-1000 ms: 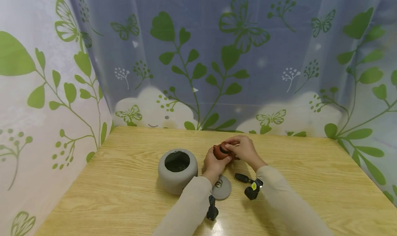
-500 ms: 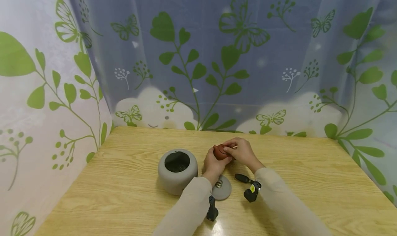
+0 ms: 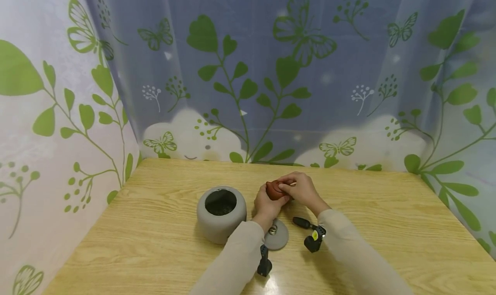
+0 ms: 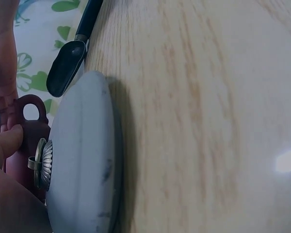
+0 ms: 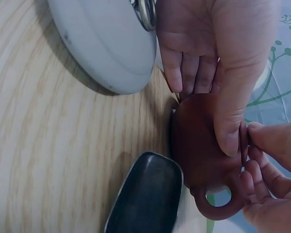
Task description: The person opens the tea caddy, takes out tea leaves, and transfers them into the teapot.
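A small reddish-brown clay teapot point(image 3: 274, 191) stands toward the back of the table, right of the grey jar. My left hand point(image 3: 268, 206) grips its body, with the thumb across the near side in the right wrist view. The teapot's lid point(image 5: 244, 141) sits over the opening, and my right hand point(image 3: 304, 191) pinches it between thumb and fingers from above. A loop handle point(image 5: 218, 206) shows on the teapot in both wrist views. The lid's knob is hidden by my right fingers.
An uncovered grey round jar point(image 3: 221, 226) with dark contents stands left of my left hand. Its grey lid point(image 3: 278, 238), with a metal ring on top, lies by my left wrist. A dark scoop point(image 3: 301, 222) lies near my right wrist.
My right hand has lowered the lid onto the teapot, covering the dark opening seen a second ago. The left hand has kept its grip. The jar, its lid and the scoop have stayed put.
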The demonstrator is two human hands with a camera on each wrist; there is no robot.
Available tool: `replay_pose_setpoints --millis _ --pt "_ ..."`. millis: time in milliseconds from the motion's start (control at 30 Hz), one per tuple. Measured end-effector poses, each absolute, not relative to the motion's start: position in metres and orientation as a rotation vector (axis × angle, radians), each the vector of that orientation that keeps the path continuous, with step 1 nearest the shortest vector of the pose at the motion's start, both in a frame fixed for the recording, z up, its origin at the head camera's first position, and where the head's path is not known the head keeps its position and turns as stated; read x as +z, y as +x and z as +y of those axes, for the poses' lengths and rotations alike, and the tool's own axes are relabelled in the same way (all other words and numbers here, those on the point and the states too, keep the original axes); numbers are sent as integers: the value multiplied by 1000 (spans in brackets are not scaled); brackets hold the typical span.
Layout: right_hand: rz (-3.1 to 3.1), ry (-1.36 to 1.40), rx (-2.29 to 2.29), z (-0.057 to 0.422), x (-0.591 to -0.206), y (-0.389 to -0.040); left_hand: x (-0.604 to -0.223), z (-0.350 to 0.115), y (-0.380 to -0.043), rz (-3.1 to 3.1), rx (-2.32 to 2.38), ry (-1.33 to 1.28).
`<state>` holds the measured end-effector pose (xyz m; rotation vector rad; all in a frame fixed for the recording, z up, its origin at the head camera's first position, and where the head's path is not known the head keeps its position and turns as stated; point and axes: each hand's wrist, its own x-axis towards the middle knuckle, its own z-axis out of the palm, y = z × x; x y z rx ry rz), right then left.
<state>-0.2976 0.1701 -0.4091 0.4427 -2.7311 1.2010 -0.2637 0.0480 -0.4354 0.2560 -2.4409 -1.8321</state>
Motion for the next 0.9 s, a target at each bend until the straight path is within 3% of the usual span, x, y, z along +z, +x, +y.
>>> replay_pose_setpoints --millis 533,900 --pt "-2746 497 1311 182 -400 -290 -426 40 -267 -2395 -1970 317" --pt "-2745 391 1361 202 -393 -273 -409 37 -263 -2317 -2063 306"
